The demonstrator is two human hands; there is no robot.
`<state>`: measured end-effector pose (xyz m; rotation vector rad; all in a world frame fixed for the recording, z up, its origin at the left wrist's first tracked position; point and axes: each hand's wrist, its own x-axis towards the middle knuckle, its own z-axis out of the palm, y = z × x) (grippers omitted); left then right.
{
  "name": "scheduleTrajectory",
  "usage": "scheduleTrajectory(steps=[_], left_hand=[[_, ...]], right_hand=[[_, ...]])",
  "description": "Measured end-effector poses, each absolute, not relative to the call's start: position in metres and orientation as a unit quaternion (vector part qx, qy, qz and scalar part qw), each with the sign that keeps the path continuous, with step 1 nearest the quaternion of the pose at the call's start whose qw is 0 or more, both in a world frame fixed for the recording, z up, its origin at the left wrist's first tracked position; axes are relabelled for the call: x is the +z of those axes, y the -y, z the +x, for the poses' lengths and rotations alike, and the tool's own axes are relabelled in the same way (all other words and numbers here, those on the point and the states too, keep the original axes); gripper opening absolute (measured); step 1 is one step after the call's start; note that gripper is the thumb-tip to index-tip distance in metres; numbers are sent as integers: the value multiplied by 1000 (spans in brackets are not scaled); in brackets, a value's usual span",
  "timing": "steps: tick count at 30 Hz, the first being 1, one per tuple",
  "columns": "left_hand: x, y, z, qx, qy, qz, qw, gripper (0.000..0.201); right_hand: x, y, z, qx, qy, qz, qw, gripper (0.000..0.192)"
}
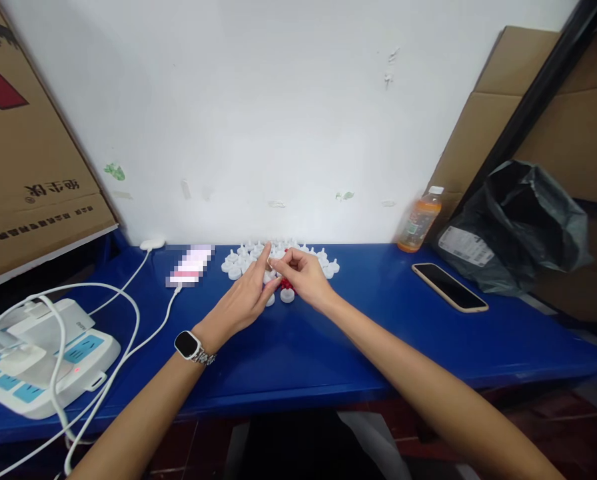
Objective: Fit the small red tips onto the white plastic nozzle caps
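Both hands meet over a cluster of white plastic nozzle caps (233,256) at the back middle of the blue table. My left hand (248,293), with a watch on its wrist, has its thumb and fingers around a white cap, partly hidden. My right hand (306,275) is pinched close against it, thumb and index finger together at the cap's top; the small piece between them is too hidden to name. Small red parts (287,285) lie in a little pile under my right hand. In front of them stands a single whitish cap (287,296).
At left, a power strip (78,360) with white cables lies near a phone with a blurred screen (191,265). On the right are a dark phone (449,287), an orange drink bottle (420,220) and a grey plastic bag (508,227). A white wall (288,120) borders the table's back.
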<state>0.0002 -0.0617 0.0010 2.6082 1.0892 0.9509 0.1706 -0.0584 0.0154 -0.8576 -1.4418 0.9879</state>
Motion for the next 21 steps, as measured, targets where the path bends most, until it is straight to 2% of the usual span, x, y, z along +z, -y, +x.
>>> scheduleTrajectory(steps=[2, 5, 8, 13, 18, 21], left_hand=[[7, 60, 8, 318, -366, 871, 84, 69], [14, 50, 18, 310, -350, 880, 81, 49], [16, 36, 25, 288, -330, 897, 66, 34], [5, 26, 23, 250, -312, 915, 55, 29], [-2, 28, 14, 227, -316, 920, 54, 23], [-2, 27, 8, 230, -317, 917, 69, 21]], right_hand=[[17, 57, 191, 392, 621, -369, 570, 41], [15, 59, 223, 330, 642, -413, 556, 31], [7, 65, 242, 296, 697, -459, 465, 22], [-3, 71, 245, 244, 793, -442, 341, 14], [-3, 67, 248, 143, 825, -478, 263, 10], [-2, 64, 247, 87, 811, -521, 253, 24]])
